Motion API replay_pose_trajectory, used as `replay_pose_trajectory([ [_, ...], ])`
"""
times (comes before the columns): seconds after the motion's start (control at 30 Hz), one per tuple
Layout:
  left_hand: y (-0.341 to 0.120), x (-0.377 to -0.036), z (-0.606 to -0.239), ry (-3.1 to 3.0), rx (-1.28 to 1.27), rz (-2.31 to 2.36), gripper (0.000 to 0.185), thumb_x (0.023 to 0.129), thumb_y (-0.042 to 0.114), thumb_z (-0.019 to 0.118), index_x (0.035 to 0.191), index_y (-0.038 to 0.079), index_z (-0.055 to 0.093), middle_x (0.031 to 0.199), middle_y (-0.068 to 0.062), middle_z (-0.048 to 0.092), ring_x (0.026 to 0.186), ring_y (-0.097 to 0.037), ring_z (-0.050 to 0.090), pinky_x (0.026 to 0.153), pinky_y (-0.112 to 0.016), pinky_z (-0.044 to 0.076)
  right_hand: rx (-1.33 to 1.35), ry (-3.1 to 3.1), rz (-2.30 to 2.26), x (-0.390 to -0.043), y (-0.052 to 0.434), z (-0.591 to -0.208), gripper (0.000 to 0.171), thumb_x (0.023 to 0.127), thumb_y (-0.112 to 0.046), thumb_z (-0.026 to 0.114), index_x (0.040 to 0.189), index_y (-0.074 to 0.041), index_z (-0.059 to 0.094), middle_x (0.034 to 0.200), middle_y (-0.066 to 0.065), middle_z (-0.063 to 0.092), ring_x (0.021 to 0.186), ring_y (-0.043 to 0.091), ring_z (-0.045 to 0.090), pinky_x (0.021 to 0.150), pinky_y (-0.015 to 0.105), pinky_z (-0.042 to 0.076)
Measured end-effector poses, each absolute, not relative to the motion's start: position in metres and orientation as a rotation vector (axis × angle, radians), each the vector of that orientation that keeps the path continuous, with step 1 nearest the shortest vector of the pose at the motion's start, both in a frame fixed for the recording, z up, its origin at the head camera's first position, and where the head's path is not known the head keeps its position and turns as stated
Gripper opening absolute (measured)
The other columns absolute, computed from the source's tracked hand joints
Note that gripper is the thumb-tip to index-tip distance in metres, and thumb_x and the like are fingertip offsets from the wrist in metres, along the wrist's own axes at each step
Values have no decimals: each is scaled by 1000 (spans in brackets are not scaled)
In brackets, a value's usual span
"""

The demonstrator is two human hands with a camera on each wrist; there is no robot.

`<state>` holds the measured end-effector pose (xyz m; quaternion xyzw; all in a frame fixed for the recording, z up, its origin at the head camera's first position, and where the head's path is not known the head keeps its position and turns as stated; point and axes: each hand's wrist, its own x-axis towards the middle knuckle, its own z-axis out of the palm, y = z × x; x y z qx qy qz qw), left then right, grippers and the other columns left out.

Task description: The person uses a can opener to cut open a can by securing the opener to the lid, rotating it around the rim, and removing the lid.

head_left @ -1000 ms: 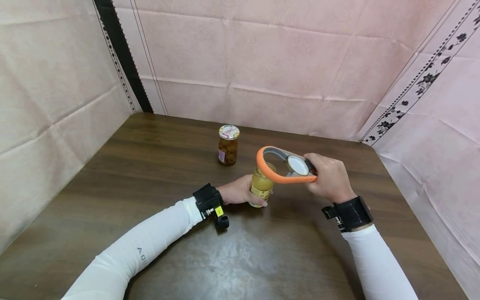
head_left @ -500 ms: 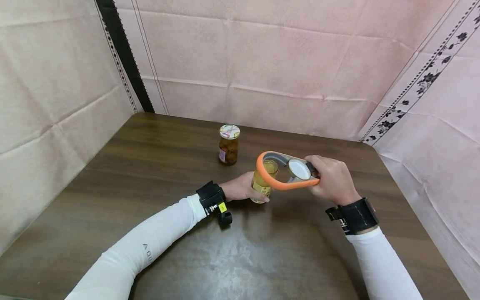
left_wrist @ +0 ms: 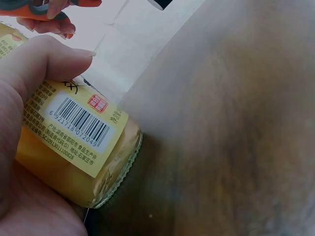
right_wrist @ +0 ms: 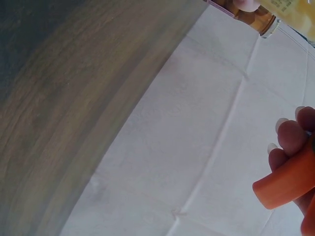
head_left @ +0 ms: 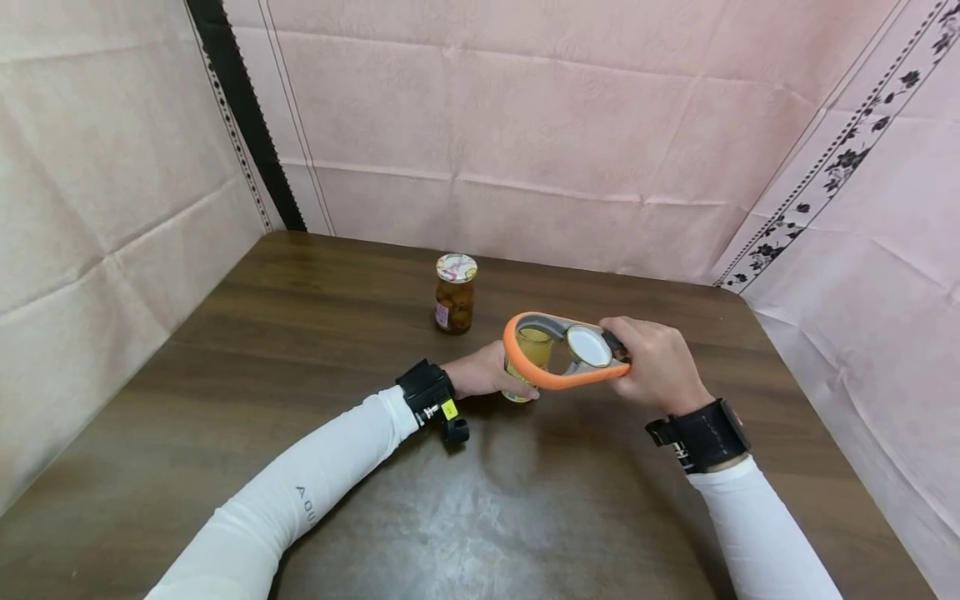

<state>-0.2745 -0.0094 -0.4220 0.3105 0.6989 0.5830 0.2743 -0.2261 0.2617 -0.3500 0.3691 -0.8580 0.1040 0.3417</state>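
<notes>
My left hand grips a glass jar of yellow contents, its fingers round the side. In the left wrist view the jar's yellow label and ridged base show, tilted, below the thumb. An orange and grey jar opener is held by its handle end in my right hand. Within the opener's frame, near that hand, sits a round lid with a white face and gold-coloured rim. The opener's rounded far end overlaps the jar's open mouth in the head view. Orange handles lie among the right fingers in the right wrist view.
Behind my left hand a second jar stands upright, with brown contents and a patterned lid. The dark wooden table is bounded by pale pink cloth at the back and both sides.
My left hand has moved the jar slightly upward in the head view. The opener, with the lid in it, has come down a little and overlaps the jar's upper part more.
</notes>
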Motion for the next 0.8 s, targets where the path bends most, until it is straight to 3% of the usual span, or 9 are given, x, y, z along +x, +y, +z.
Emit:
replay_pose_trajectory([
  [0.17, 8, -282, -411, 1686, 1299, 1715, 82, 74, -5, 81, 148, 5, 47, 144, -12, 57, 133, -21, 54, 113, -40, 44, 967, -2241, 273, -226, 261, -353, 46, 60, -10, 70, 105, -2, 67, 86, 10, 73, 69, 25, 68, 58, 44, 55],
  [0.3, 24, -290, -403, 1695, 1646, 1715, 81, 73, 4, 81, 147, 1, 49, 148, -14, 56, 138, -16, 52, 114, -38, 44, 974, -2249, 285, -227, 259, -354, 46, 61, -10, 71, 105, -2, 66, 87, 10, 73, 70, 25, 68, 59, 45, 56],
  [0.47, 25, -291, -402, 1865, 1660, 1620, 71, 81, 13, 82, 146, 6, 54, 146, -7, 60, 134, -6, 54, 111, -33, 46, 977, -2259, 277, -228, 257, -354, 46, 61, -10, 71, 106, -2, 67, 87, 10, 73, 70, 25, 68, 58, 44, 56],
  [0.67, 15, -288, -407, 1838, 1597, 1695, 64, 86, 13, 79, 145, 16, 56, 145, 3, 60, 135, -13, 54, 112, -37, 45, 977, -2266, 256, -229, 256, -356, 46, 61, -10, 71, 106, -2, 66, 86, 10, 73, 69, 25, 68, 58, 43, 55],
  [0.8, 9, -285, -408, 1782, 1444, 1709, 62, 90, 11, 75, 147, 18, 52, 147, 3, 58, 137, -16, 52, 114, -35, 44, 983, -2261, 253, -229, 256, -356, 47, 59, -10, 71, 105, -2, 66, 86, 9, 72, 68, 24, 67, 56, 43, 55],
])
